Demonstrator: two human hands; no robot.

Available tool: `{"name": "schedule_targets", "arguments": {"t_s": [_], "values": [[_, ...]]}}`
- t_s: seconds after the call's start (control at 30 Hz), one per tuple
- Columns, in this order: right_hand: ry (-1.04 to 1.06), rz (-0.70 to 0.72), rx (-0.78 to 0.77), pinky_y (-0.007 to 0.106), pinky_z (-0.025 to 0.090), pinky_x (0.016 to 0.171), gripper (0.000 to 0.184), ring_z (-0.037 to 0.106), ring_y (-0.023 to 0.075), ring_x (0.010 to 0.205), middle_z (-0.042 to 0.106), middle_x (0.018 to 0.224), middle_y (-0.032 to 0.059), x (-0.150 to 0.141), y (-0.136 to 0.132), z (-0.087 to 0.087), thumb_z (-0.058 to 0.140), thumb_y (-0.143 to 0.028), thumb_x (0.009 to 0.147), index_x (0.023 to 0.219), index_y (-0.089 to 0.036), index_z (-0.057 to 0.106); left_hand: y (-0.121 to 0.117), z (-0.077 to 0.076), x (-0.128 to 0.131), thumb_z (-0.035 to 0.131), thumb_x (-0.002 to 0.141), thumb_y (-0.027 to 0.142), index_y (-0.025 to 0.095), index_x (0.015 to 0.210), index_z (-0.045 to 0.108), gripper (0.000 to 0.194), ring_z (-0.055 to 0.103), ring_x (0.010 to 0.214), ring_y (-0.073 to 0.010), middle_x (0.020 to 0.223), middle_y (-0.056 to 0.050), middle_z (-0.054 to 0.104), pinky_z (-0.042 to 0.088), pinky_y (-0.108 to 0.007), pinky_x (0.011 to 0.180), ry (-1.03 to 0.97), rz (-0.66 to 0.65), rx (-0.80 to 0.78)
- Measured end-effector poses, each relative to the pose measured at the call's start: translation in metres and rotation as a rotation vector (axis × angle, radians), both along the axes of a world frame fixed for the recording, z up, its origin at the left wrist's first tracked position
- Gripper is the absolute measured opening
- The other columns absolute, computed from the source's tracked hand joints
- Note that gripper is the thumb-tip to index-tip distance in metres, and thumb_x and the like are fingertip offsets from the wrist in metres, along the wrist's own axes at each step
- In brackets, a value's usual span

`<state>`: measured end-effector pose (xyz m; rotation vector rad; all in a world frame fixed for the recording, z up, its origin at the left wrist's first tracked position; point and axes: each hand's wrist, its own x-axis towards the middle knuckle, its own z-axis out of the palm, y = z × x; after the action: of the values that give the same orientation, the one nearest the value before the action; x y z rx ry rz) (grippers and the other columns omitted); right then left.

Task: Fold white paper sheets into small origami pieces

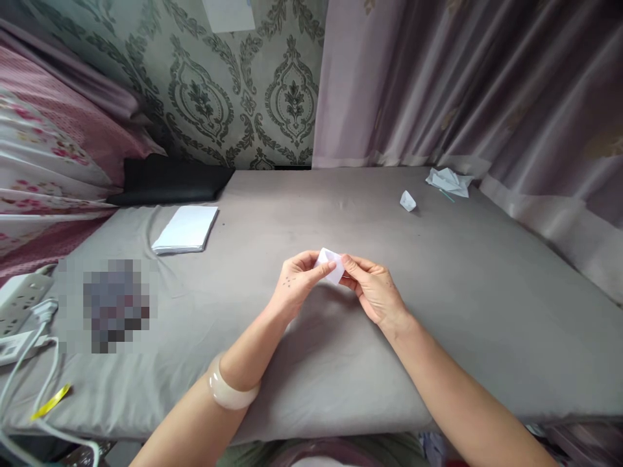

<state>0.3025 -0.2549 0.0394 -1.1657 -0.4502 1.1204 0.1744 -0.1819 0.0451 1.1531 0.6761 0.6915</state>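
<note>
Left hand (pixel 296 277) and right hand (pixel 380 293) pinch a small folded white paper (pixel 328 256) over gray cloth (pixel 341 389), apparently mid-fold. Any new crease would call for steady thumb pressure.

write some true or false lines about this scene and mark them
1. The left hand and right hand both hold the small white paper. True.
2. The bangle is on the right arm. False: the bangle is on the left arm.
3. The paper stack lies left of both hands. True.
4. The yellow strip lies on the paper stack. False: the yellow strip lies near the power strip.
</note>
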Motion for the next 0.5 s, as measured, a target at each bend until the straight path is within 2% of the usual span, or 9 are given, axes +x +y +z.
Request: {"name": "schedule_targets", "arguments": {"t_s": [0.2,0.33,0.4,0.5], "values": [[-0.019,-0.053,-0.004,0.033,0.052,0.077,0.028,0.063,0.0157,0.073,0.072,0.074,0.002,-0.0047,0.0021,-0.002,0.082,-0.043,0.06,0.074,-0.02,0.076,0.0002,-0.0061,0.0006,0.074,0.073,0.037,0.016,0.081,0.072,0.023,0.058,0.073,-0.0135,0.077,-0.003,0.068,0.044,-0.027,0.074,-0.015,0.038,-0.019],[-0.091,-0.094,-0.05,0.033,0.051,0.069,0.032,0.062,0.016,0.067,0.07,0.069,0.0028,-0.0055,0.0021,-0.0029,0.082,-0.046,0.059,0.072,-0.018,0.075,0.0002,-0.0073,0.0002,0.072,0.074,0.039,0.017,0.076,0.073,0.022,0.057,0.071,-0.0135,0.073,-0.002,0.067,0.043,-0.027,0.073,-0.021,0.059,-0.049],[-0.116,-0.059,-0.077,0.032,0.051,0.068,0.033,0.062,0.016,0.067,0.07,0.07,0.0033,-0.0037,0.0012,-0.0027,0.081,-0.048,0.06,0.072,-0.018,0.075,0.0016,-0.0075,-0.0007,0.072,0.074,0.039,0.017,0.074,0.072,0.021,0.056,0.071,-0.0133,0.071,-0.002,0.066,0.042,-0.026,0.072,-0.022,0.061,-0.061],[-0.11,0.071,-0.081,0.032,0.052,0.073,0.034,0.063,0.0164,0.073,0.072,0.077,0.004,0.0006,-0.0002,-0.0018,0.079,-0.049,0.063,0.077,-0.019,0.076,0.0047,-0.0079,-0.0025,0.072,0.073,0.038,0.017,0.072,0.071,0.021,0.055,0.071,-0.013,0.07,-0.002,0.065,0.041,-0.025,0.07,0.006,0.06,-0.065]]}}
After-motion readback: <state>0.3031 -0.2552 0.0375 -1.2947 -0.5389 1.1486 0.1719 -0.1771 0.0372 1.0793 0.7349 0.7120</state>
